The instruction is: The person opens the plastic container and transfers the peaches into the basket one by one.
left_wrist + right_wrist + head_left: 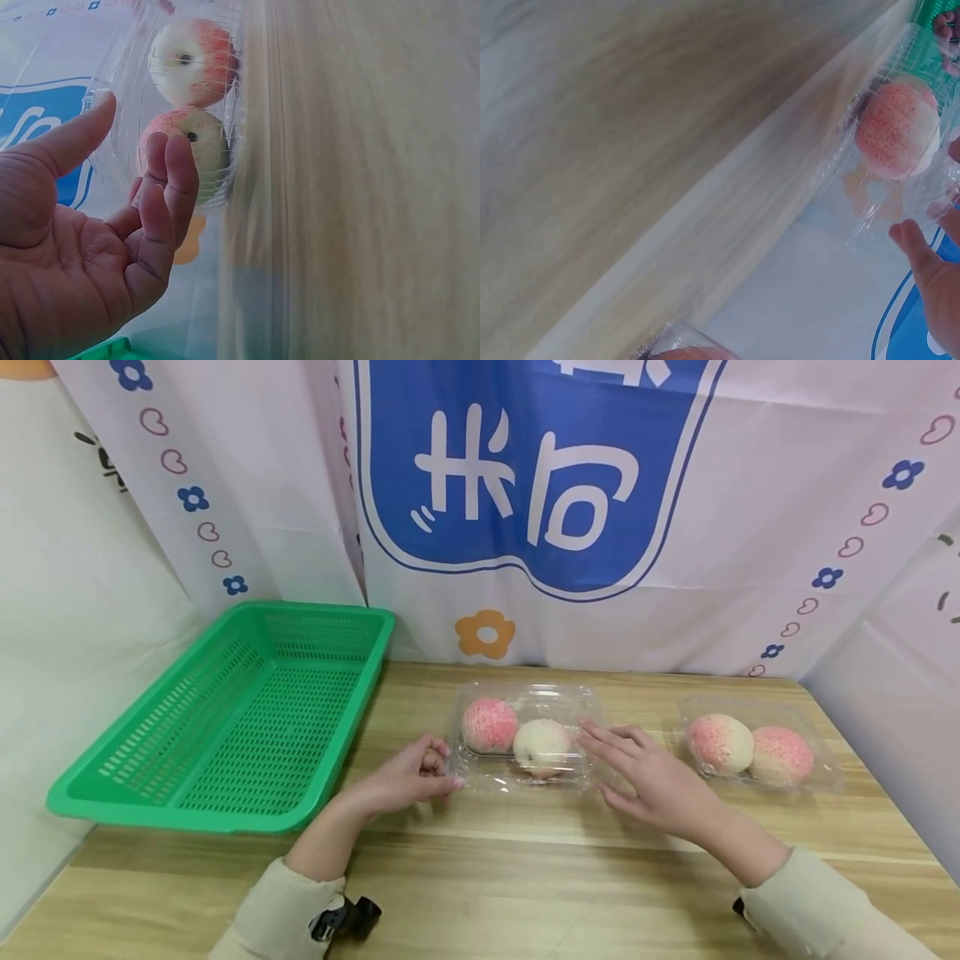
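A clear plastic box [525, 771] with two pink-and-cream peaches, a left peach [490, 725] and a right peach [542, 747], lies on the table between the hands. At its left side is my left hand [408, 772], fingers loosely bent and thumb by the near left corner; the left wrist view shows this hand [112, 247] holding nothing. My right hand [656, 777] has its fingers stretched out at the box's right end, seeming to touch it. In the right wrist view, only part of that hand [934, 281] shows beside the box [840, 150].
Another clear box [765, 706] holding two similar peaches [782, 756] lies to the right on the wooden table [480, 893]. On the left stands a green slotted basket [352, 702], with nothing in it. A printed cloth [420, 610] hangs behind the table.
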{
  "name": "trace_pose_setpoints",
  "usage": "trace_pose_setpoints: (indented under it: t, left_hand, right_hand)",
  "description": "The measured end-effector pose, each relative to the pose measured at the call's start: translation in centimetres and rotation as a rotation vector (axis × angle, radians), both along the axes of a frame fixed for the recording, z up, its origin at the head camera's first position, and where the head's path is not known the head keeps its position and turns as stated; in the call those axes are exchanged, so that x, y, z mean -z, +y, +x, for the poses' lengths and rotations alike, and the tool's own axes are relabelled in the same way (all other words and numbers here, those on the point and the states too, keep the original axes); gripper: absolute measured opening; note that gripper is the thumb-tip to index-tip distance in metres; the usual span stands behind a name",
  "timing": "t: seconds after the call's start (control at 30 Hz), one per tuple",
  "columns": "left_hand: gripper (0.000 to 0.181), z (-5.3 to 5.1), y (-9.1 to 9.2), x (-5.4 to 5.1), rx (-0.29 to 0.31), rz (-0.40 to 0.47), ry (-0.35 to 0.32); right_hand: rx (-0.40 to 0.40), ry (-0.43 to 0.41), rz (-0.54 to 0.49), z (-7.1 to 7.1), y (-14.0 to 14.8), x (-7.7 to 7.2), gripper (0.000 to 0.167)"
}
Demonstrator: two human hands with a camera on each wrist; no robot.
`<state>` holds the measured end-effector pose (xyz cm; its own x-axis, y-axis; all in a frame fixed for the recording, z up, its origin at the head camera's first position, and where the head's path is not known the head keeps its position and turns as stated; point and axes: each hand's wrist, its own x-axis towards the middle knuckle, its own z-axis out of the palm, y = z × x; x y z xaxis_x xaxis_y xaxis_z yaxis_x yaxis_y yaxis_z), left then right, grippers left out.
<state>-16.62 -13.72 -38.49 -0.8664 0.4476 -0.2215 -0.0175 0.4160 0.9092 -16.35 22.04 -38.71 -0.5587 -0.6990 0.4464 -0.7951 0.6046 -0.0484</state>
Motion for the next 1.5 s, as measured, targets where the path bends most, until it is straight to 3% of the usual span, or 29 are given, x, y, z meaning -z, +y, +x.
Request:
trace_pose_setpoints:
  t: [0.37,0.8,1.5]
  left_hand:
    - [0.041,-0.1,0.0,-0.1,-0.001,-0.003,0.012]
    - [0.043,-0.1,-0.1,0.3,-0.003,0.004,0.002]
    - [0.042,-0.1,-0.2,0.3,0.015,0.012,0.0]
  right_hand:
    - [-0.077,0.029,-0.069,-0.5,0.7,-0.1,0.075]
    - [-0.082,-0.013,-0.07,-0.5,1.1,0.0,0.065]
    - [-0.052,-0.052,-0.058,-0.9,1.4,-0.8,0.067]
